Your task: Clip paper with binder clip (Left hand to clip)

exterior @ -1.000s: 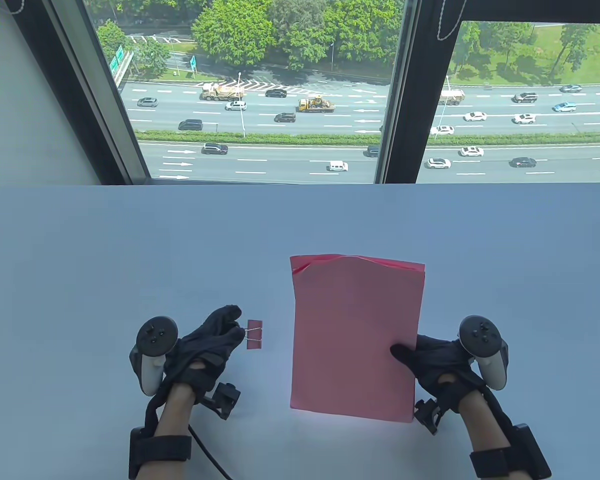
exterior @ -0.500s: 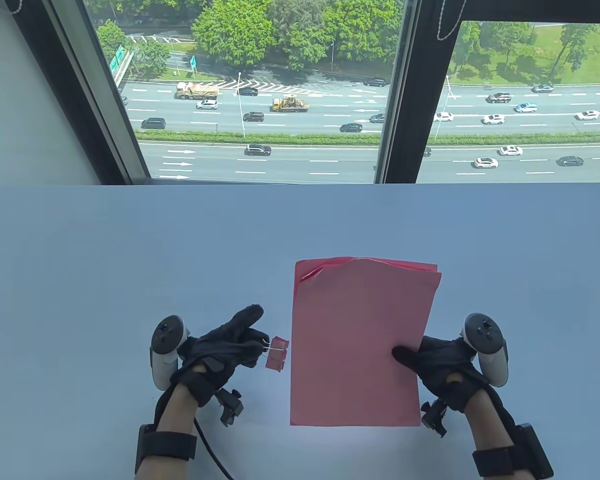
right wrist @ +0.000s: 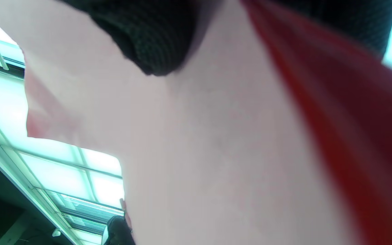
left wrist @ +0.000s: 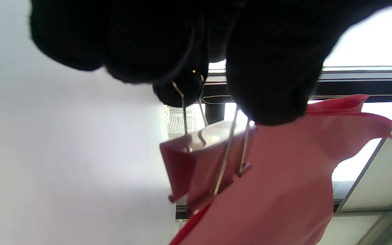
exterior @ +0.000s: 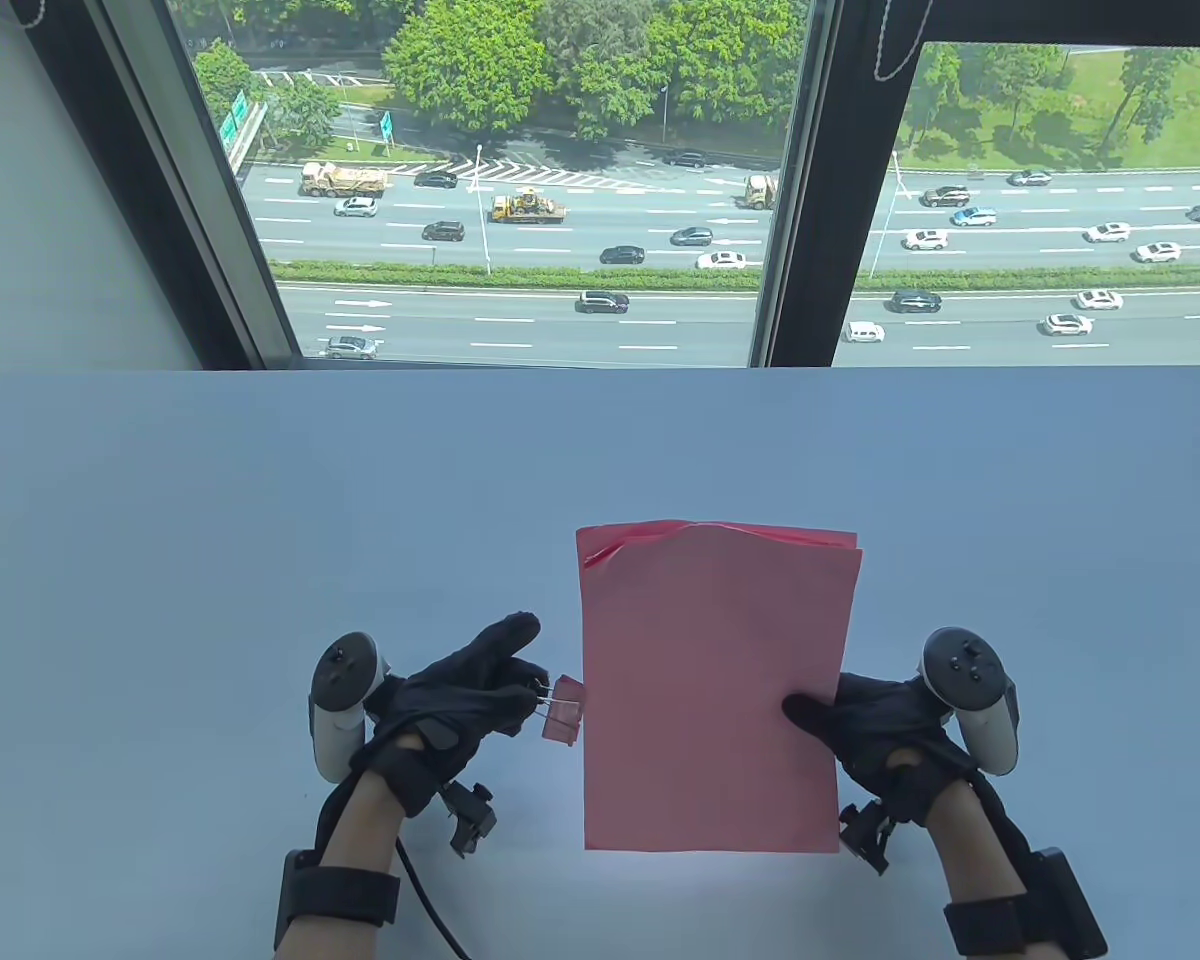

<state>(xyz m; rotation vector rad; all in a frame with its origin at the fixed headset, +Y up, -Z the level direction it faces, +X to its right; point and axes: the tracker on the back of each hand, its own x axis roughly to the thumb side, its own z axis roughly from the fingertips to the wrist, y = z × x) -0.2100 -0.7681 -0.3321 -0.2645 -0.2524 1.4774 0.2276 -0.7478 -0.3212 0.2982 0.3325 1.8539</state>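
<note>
At the six o'clock end of the pale grey bench (exterior: 260,520), the left hand (exterior: 460,700) pinches the wire handles of a small pink metal binder clip (exterior: 564,710), squeezed open. Half a second ago the clip hung just short of the stack of pink paper sheets (exterior: 710,690); now its mouth meets the stack's nine o'clock edge. The right hand (exterior: 880,735) grips the stack's three o'clock edge, thumb on top. Clipping seems imminent: the handles are not yet released.
</note>
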